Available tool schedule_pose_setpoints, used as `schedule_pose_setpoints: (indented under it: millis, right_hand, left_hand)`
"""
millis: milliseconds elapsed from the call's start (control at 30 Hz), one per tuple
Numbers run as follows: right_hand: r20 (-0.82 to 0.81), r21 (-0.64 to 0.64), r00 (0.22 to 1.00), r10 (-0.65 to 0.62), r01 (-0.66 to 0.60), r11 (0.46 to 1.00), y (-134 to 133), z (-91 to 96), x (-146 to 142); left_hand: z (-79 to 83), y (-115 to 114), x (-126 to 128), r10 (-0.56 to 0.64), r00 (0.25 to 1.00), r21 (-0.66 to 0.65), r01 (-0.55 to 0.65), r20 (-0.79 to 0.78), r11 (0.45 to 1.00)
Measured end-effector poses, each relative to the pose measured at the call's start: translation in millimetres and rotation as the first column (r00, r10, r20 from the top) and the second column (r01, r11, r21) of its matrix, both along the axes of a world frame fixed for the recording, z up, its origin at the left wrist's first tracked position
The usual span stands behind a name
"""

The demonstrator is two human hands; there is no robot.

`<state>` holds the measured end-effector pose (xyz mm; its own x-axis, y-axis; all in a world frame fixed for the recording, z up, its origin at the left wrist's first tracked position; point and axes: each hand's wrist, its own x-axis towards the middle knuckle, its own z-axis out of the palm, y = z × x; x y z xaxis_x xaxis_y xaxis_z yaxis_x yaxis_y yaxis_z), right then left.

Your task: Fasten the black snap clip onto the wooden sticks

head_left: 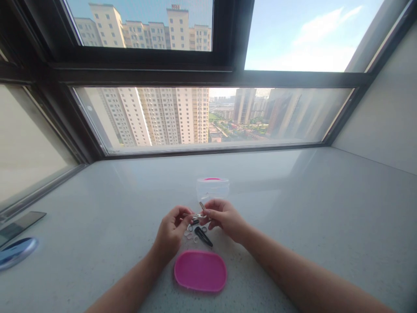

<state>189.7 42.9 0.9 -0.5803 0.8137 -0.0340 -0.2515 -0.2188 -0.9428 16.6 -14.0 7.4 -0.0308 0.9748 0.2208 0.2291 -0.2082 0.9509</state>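
At nine o'clock, at the far left edge of the surface [293, 217], a dark flat phone [19, 225] and a round blue disc [16, 252] are lying. At six o'clock a pink oval lid [200, 270] is resting flat, with nothing in it. Just above it a black hair clip [203, 237] and several small clear rings [189, 233] are lying loose. A silver hair clip [199, 214] is being pinched at the centre, above these, between the fingertips of the left hand [172, 232] and the right hand [223, 217]; it is looking thin, metallic and slightly tilted. At twelve o'clock from the hands a clear tub [213, 189] with a pink rim is standing upright; its contents cannot be made out.
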Motion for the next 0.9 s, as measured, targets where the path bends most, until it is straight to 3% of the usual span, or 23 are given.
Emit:
schedule_pose_setpoints:
  millis: [267, 467, 667, 767, 900]
  right_hand:
    - [-0.023, 0.045, 0.999, 0.028, -0.027, 0.999, 2.1, -7.7, 1.4]
    - [-0.074, -0.008, 0.995, 0.074, -0.075, 0.997, 4.7, -9.8, 1.4]
    - [-0.038, -0.035, 0.996, 0.084, -0.085, 0.996, 5.5, -12.0, 3.6]
    - [-0.026, -0.028, 0.991, 0.129, -0.13, 0.991, 6.0, -12.3, 4.8]
    - [-0.009, 0.012, 0.984, 0.176, -0.176, 0.984, 5.9, -11.7, 5.8]
  left_hand:
    - [1.8, -3.3, 4.2, -0.026, 0.988, -0.054, 0.035, 0.155, 0.998]
    - [0.4, -1.2, 2.0, -0.045, 0.978, -0.06, 0.058, 0.206, 0.997]
    - [1.0, -0.9, 3.5, -0.047, 0.933, -0.096, 0.086, 0.356, 0.992]
    - [-0.1, -0.1, 5.1, -0.008, 0.942, -0.136, 0.056, 0.336, 0.989]
    - [-3.3, 3.1, 5.5, 0.017, 0.962, -0.092, 0.008, 0.273, 0.996]
